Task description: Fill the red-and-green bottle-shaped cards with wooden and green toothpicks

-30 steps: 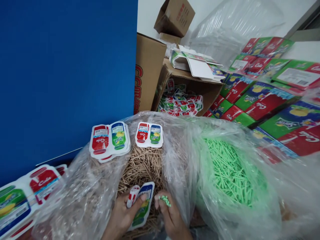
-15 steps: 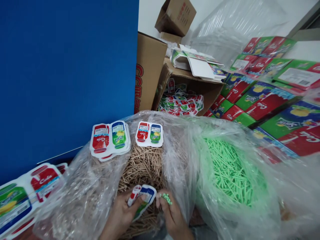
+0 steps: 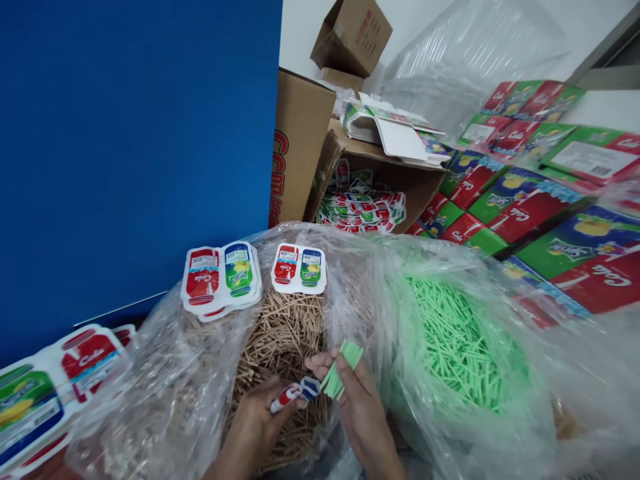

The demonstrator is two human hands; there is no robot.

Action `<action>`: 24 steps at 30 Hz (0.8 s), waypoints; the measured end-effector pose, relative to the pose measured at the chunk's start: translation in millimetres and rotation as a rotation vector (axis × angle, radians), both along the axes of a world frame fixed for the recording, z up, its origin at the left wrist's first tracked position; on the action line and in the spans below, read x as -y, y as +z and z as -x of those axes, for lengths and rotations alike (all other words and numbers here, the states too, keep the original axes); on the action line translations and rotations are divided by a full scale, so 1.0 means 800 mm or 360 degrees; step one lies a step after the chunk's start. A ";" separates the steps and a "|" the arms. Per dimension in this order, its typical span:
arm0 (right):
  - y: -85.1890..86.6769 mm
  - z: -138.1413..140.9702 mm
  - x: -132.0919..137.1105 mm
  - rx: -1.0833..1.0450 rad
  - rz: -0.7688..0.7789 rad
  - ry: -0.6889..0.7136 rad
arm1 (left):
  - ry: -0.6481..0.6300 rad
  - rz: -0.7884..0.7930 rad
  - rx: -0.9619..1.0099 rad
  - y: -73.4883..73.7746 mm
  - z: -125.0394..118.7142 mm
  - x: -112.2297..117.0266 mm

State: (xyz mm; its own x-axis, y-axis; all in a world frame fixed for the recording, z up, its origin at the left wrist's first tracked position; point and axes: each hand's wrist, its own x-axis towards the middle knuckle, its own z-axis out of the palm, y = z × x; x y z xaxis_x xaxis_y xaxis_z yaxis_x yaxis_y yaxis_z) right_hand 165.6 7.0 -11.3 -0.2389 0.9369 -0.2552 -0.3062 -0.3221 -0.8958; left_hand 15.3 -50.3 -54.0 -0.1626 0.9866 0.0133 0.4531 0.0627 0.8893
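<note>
My left hand [image 3: 255, 423] is closed around a printed Cola-and-Sprite card [image 3: 286, 398], curled so that a red roll and a blue end show. Pinched in my right hand [image 3: 364, 410] is a bundle of short green sticks [image 3: 344, 368], its lower ends close to the blue end of the card. Whether the two touch I cannot tell. Both hands are above a clear plastic bag of brown sticks [image 3: 285, 327]. One flat printed card [image 3: 299, 268] lies at the far side of these sticks, and a small stack of such cards [image 3: 221, 280] lies left of it.
To the right is a clear bag with loose green sticks [image 3: 457, 340]. A blue panel [image 3: 135, 147] stands at the left. Behind, a cardboard box [image 3: 415, 180] holds many printed cards, and wrapped Cola and Sprite boxes [image 3: 535, 213] are stacked. More cards [image 3: 45, 400] lie lower left.
My right hand has moved up and turned, so the green bundle now shows along its length. The card in my left hand has turned from flat view to a narrow, curled one.
</note>
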 end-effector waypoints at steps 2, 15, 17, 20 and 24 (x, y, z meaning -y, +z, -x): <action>-0.002 0.003 -0.002 0.0170 -0.0077 0.0110 | -0.0048 -0.0044 -0.0029 0.000 -0.001 0.000; -0.004 0.004 0.004 0.0159 -0.0550 0.0589 | 0.0083 0.0387 0.0914 0.011 0.000 0.001; -0.002 -0.002 0.007 0.0084 -0.0677 0.0560 | 0.0047 0.0354 0.0917 0.015 0.000 0.000; 0.003 -0.008 0.008 0.0157 -0.0884 0.0502 | 0.0056 0.0264 0.0843 0.026 0.001 -0.002; 0.014 -0.015 0.006 0.0626 -0.1167 0.0616 | 0.0009 0.0196 0.0796 0.034 0.006 -0.002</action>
